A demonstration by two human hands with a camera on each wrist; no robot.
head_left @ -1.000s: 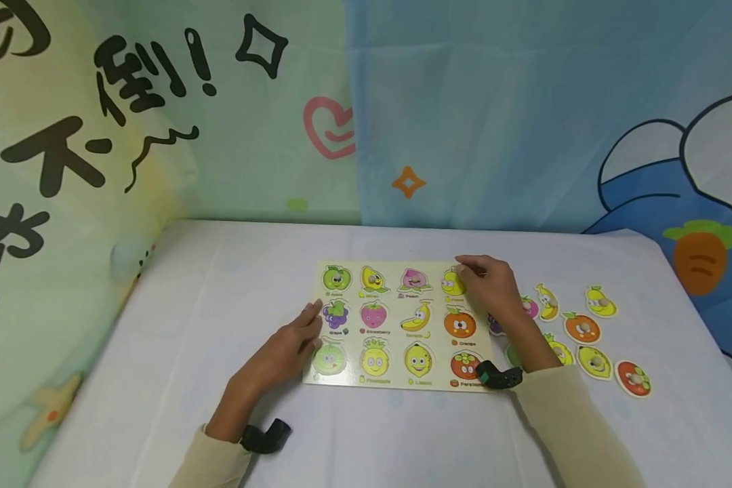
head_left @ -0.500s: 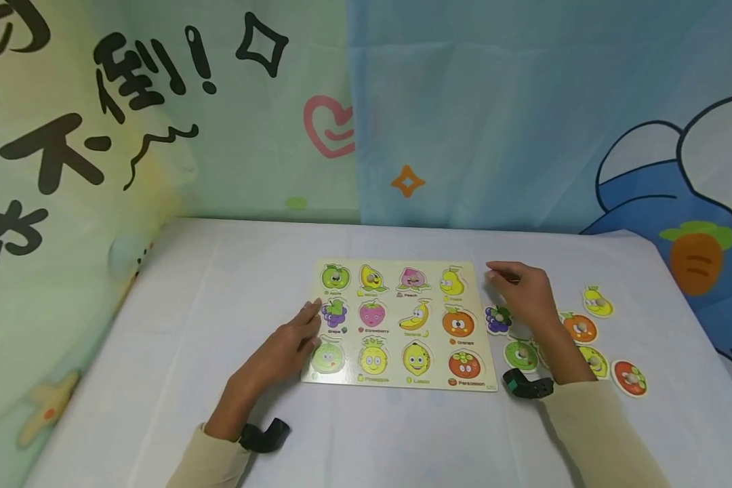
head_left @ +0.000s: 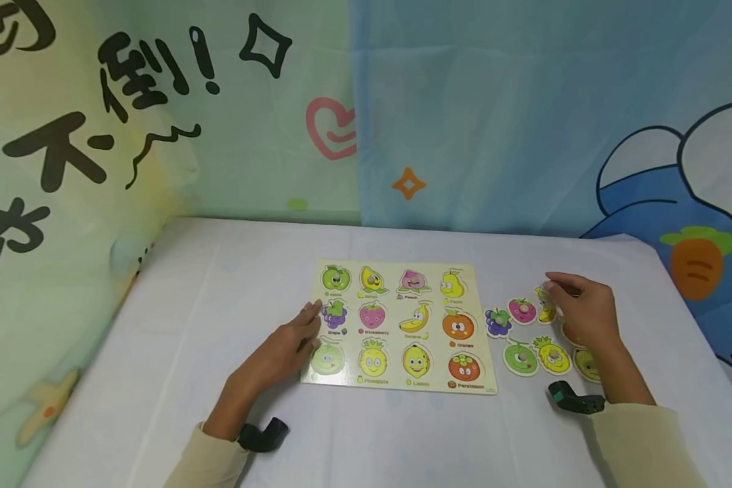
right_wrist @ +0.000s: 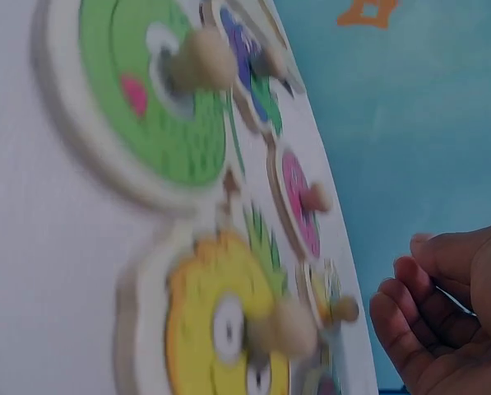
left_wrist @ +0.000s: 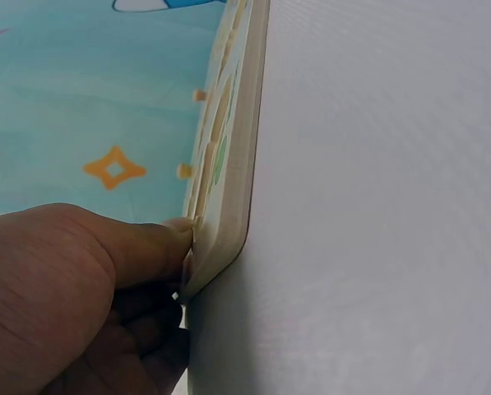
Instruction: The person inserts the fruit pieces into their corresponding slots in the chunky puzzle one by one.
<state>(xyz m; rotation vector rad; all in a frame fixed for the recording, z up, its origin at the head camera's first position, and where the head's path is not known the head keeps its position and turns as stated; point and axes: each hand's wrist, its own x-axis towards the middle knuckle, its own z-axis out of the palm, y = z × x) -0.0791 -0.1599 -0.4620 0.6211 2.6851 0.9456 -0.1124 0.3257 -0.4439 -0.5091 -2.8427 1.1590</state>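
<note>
A cream fruit puzzle board (head_left: 346,346) lies flat on the table, with apple (head_left: 336,278), mango (head_left: 372,278) and peach (head_left: 412,280) pieces in its top row. My left hand (head_left: 287,349) holds the board's left edge; in the left wrist view the thumb (left_wrist: 159,247) lies against the board near a corner. My right hand (head_left: 588,312) hovers over the loose pieces with its fingers loosely bent and nothing between them. Nearest to it are the banana piece (head_left: 545,306) and the orange piece (head_left: 569,333), both partly covered. Pear and persimmon pieces are hidden from the head view.
Other loose knobbed pieces lie right of the board: grapes (head_left: 497,322), strawberry (head_left: 522,311), green melon (head_left: 520,358), pineapple (head_left: 552,356) and lemon (head_left: 585,366). A white cloth covers the table (head_left: 250,271). A printed curtain (head_left: 494,122) hangs behind its far edge.
My right hand has moved from the board's pear spot rightward to above the loose pieces, uncovering the grapes, strawberry and melon. My left hand stays at the board's edge.
</note>
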